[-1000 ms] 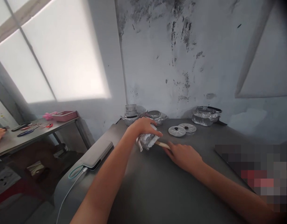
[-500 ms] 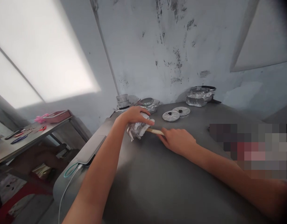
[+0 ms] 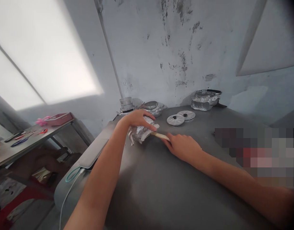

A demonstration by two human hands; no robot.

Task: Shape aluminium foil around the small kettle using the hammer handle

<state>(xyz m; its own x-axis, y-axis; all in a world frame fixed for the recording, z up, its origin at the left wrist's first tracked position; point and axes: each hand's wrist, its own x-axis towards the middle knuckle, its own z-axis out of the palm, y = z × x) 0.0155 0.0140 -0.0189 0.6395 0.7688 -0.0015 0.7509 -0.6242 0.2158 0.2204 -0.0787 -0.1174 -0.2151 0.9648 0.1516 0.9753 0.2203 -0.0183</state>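
Under my left hand (image 3: 140, 118) lies a crumpled silvery foil-covered object (image 3: 136, 131), tilted on its side. My fingers and thumb curl over its top and hold it to the table. A twisted strip of foil hangs off its near left side. My right hand (image 3: 182, 144) is closed round a slim pale wooden stick (image 3: 161, 136). The far end of that stick meets the white-edged right side of the foil-covered object; its tip is hidden there, so what kind of tool it is does not show.
Behind my hands stand a perforated metal cup (image 3: 126, 103), a foil-wrapped bowl (image 3: 153, 108) and another foil-wrapped pot (image 3: 204, 99). Two round lids (image 3: 175, 120) overlap on the grey table (image 3: 166, 185). A phone-like device (image 3: 94, 153) with cables lies left. A side table holds a pink tray (image 3: 59, 119) and tools.
The foil-covered object has turned slightly under my left hand, and its hanging strip has shifted a little left. The right hand with the stick has moved very slightly right and down.
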